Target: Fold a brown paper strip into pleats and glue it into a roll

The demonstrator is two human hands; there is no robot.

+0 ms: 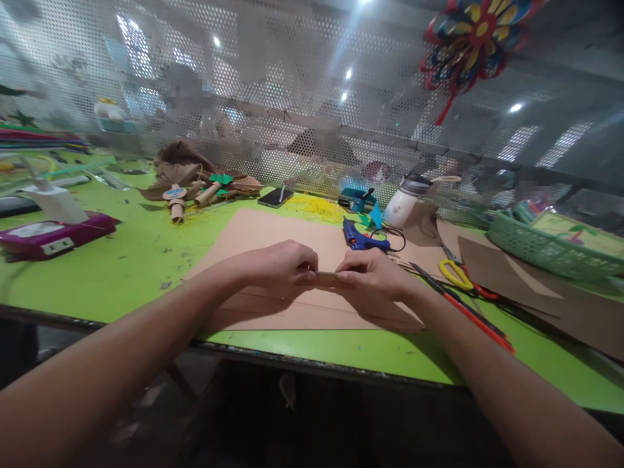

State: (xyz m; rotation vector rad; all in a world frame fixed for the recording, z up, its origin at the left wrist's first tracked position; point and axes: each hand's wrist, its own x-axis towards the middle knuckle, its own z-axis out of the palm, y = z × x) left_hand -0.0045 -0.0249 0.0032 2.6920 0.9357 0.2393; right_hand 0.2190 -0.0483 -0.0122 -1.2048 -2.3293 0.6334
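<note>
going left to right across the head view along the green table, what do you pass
purple box → brown paper craft pile → phone → left hand → cardboard strip → right hand → yellow-handled scissors → green basket

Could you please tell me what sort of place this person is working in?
Probably a craft workshop: both hands hold a cardboard strip over a green table, with a blue glue gun and yellow-handled scissors nearby.

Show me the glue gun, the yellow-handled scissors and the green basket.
glue gun (359, 239), head view, on its blue body.
yellow-handled scissors (455, 273), head view, on the yellow handle loop.
green basket (536, 250), head view, on its front wall.
</note>
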